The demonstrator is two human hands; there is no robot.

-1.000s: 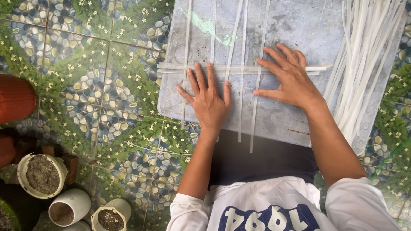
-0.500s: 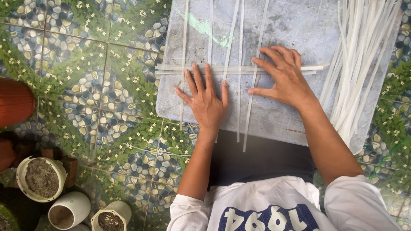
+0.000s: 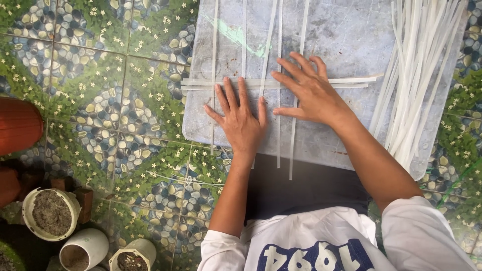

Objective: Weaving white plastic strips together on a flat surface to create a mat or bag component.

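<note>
A grey board point(image 3: 346, 35) lies across my lap over the tiled floor. Several thin white strips point(image 3: 279, 135) run lengthwise over it, crossed by two horizontal strips point(image 3: 351, 82). My left hand point(image 3: 240, 120) lies flat with fingers spread, pressing on the lengthwise strips just below the crossing. My right hand point(image 3: 311, 93) rests flat beside it, fingertips on the horizontal strips where they cross the lengthwise ones. Neither hand grips anything.
A loose bundle of white strips point(image 3: 419, 75) lies along the board's right side. At lower left stand white pots with soil point(image 3: 50, 213), smaller pots point(image 3: 83, 248) and a red-brown pot point(image 3: 20, 123). The floor has pebble-and-flower patterned tiles point(image 3: 100, 75).
Both hands stay pressed on the strips; the right hand has shifted slightly, and the view has moved a little.
</note>
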